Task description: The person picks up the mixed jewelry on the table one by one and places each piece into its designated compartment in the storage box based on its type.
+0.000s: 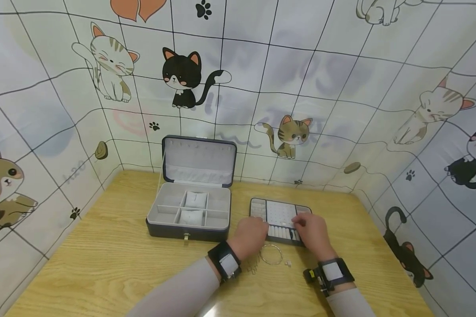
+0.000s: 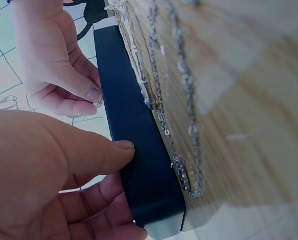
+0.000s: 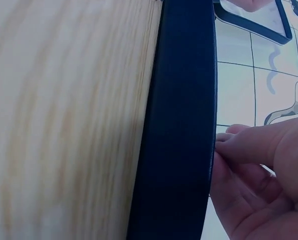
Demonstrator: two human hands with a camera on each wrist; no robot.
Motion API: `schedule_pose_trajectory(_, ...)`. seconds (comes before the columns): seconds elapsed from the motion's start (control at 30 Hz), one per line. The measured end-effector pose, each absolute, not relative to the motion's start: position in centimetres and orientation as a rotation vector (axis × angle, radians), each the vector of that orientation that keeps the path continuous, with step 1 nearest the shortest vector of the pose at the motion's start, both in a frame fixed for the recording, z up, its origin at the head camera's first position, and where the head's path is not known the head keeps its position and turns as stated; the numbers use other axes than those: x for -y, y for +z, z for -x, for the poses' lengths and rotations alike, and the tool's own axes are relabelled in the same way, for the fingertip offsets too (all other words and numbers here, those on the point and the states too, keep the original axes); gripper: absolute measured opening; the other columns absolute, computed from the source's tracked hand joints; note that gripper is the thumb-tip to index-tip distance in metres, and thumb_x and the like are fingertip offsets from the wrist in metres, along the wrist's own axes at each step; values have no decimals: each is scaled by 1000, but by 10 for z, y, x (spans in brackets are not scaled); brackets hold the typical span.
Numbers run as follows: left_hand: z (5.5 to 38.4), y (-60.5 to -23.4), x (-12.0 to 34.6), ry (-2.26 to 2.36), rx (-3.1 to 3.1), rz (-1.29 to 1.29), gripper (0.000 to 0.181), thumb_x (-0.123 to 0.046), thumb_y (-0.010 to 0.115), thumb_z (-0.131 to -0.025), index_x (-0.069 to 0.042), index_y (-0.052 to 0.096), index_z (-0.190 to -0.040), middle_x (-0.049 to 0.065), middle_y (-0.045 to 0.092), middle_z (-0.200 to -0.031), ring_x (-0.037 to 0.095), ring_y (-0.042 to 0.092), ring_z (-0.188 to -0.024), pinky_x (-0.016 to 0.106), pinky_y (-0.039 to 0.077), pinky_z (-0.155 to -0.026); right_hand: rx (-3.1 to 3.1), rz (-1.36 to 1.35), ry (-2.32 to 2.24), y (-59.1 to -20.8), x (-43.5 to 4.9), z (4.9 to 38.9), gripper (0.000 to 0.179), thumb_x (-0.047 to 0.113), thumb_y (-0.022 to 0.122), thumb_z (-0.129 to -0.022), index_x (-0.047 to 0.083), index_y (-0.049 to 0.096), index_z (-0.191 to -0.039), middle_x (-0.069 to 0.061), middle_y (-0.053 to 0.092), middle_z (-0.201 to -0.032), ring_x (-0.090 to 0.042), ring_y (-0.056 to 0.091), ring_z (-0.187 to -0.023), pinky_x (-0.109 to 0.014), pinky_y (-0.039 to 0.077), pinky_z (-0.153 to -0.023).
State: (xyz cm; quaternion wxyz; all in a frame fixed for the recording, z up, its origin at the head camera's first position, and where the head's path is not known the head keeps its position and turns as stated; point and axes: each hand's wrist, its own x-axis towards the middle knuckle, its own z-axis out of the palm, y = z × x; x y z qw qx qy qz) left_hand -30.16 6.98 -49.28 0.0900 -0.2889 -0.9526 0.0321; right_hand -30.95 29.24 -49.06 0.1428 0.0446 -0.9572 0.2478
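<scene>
Grips the tray point(image 1: 283, 241) at 1 corner with the left hand point(image 1: 249, 237), apparently for steadiness, and pinches a tiny piece point(image 2: 98, 105) in the right hand point(image 1: 313, 231), likely for precision.

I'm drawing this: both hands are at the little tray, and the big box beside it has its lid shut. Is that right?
Not quite: the lid of the big box is open, not shut; the head view shows it standing up. The left hand and right hand are at the little tray beside the box.
</scene>
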Motion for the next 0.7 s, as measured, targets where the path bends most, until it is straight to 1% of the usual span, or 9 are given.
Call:
schedule_pose_trajectory(0.27,301,-490,-71,106,2845,856,9,-24,68,-101,-17,74,-98,-3,65,-80,13,60,-70,30,51,-53,2762,-157,631,-489,-288,310,9,1,75,-91,6,80,-97,-13,80,-99,-29,73,-93,-48,59,-82)
schedule_pose_trajectory(0.5,302,-492,-70,108,2832,865,11,-25,66,-102,-18,74,-99,-3,66,-81,13,60,-70,30,49,-52,2801,-112,633,-489,-284,313,9,2,76,-92,7,80,-98,-12,79,-100,-27,71,-92,-45,59,-80)
schedule_pose_trajectory(0.7,301,-491,-69,108,2813,869,11,-25,66,-103,-18,74,-100,-3,66,-81,13,60,-71,29,50,-53,2802,-135,599,-491,-284,313,9,1,76,-92,6,80,-98,-13,79,-100,-28,72,-93,-47,59,-81)
